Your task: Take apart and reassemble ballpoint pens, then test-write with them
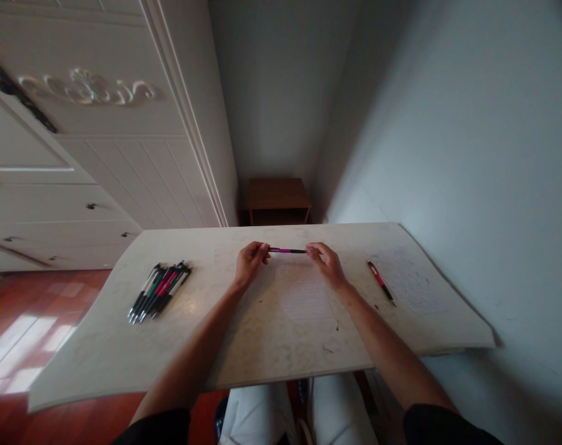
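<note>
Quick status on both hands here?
Left hand: closed, holding one end of the purple pen.
Right hand: closed, fingertips gripping its black end.

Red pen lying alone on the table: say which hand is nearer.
Right. The right hand is left of the red pen, not touching it; the left hand is farther left, at the other end of the purple pen both hold.

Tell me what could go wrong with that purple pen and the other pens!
The purple pen might slip, since the left hand and right hand hold it near its ends. The bunch of pens could roll apart if bumped. The red pen lies close to the right forearm, so a sideways move might knock it.
</note>
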### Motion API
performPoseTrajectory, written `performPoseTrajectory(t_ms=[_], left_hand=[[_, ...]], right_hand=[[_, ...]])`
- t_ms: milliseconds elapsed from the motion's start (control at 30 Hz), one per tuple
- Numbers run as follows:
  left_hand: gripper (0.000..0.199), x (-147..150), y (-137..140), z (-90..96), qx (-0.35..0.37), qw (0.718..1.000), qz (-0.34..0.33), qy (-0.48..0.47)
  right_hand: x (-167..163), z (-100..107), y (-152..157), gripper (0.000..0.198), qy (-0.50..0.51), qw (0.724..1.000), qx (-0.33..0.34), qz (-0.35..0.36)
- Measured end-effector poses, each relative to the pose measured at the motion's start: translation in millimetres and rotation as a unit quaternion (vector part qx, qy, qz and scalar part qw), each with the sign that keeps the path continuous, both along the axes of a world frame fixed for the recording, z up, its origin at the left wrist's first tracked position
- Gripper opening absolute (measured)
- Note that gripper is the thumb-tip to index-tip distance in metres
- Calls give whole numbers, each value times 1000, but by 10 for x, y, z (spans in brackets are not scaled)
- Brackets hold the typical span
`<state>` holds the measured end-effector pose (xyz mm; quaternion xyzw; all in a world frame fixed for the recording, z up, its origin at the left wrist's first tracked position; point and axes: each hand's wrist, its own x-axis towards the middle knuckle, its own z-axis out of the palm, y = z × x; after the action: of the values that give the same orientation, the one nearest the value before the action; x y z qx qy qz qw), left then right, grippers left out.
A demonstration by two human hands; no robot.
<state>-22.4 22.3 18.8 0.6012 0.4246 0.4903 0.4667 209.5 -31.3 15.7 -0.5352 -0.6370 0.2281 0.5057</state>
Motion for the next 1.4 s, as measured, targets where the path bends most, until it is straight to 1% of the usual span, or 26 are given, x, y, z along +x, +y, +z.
performPoseTrajectory(t_ms=[67, 167, 333, 433, 533, 667, 733, 900, 967, 1033, 1133, 1233, 1400], left_hand=[[37, 1, -5, 2, 3, 1000, -4, 8], [37, 3, -5, -11, 7, 1000, -7, 12], [40, 10, 15, -43, -1, 1000, 2, -10], [44, 18, 16, -37, -7, 1000, 9, -17], [46, 19, 4, -18, -15, 1000, 17, -3], [51, 9, -19, -14, -11, 999, 31, 41], [55, 1, -27, -25, -20, 998, 29, 53], [61, -3, -41, -48, -65, 996, 22, 51], [61, 4, -48, -44, -65, 997, 9, 30], [60, 12, -55, -32, -45, 999, -21, -4], [51, 21, -58, -16, -1, 997, -66, -36], [46, 25, -42, -21, 17, 997, -68, -36], [43, 33, -3, -55, 1, 996, -69, -53]], right_hand=[[8, -2, -3, 43, -14, 1000, -15, -4], [15, -10, -3, 43, -23, 999, -24, 8], [3, -16, 14, 37, -20, 1000, 16, 4], [-5, -7, 18, 35, -21, 1000, 15, 10], [-4, 12, 12, 34, -22, 999, 20, 14], [7, 40, 6, 32, -22, 999, 36, 17], [14, 49, 7, 31, -20, 999, 35, 16], [35, 34, 23, 28, -6, 999, 35, 12], [42, 18, 28, 26, 3, 999, 36, 7], [46, 7, 30, 25, 14, 999, 36, 2], [45, 15, 27, 26, 22, 999, 34, -4], [41, 32, 22, 28, 18, 999, 32, -4], [44, 17, 17, 35, 21, 1000, -2, -15]])
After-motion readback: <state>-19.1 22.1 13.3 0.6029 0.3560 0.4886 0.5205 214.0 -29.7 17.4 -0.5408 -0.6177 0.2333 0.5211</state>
